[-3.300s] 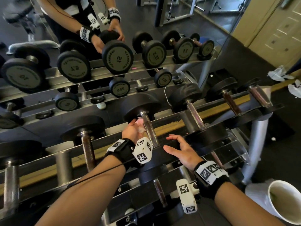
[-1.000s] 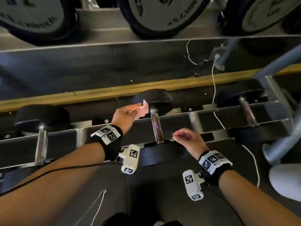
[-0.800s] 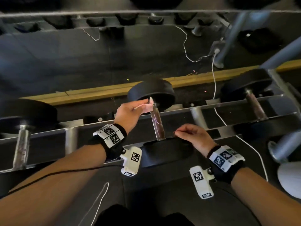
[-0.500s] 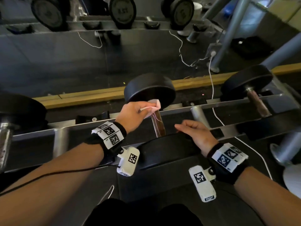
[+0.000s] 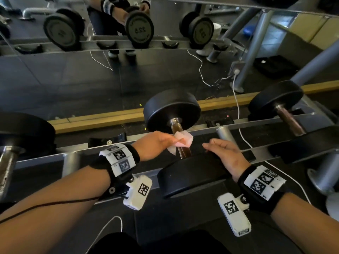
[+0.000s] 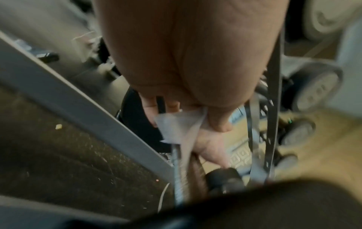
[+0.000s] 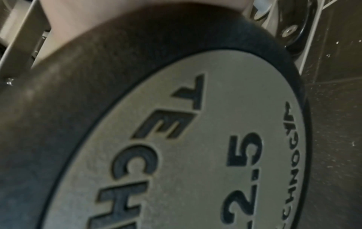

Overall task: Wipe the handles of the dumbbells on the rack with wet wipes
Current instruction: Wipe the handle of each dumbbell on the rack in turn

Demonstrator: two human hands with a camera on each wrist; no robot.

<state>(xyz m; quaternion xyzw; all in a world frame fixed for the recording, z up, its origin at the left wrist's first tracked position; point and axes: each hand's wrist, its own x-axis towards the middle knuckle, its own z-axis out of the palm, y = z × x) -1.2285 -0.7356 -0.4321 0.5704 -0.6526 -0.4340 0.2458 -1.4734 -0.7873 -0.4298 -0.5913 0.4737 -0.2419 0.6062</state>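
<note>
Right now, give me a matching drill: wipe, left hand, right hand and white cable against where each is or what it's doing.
Things:
1. wipe
2. left hand
3. right hand
4. white cable

States:
A. rests on the near weight of the middle dumbbell
B. runs across the floor and over the rack rail
C. pinches the wipe
D. pressed on the dumbbell handle

Pairs: 1-D, 2-C, 3-A, 4-B
</note>
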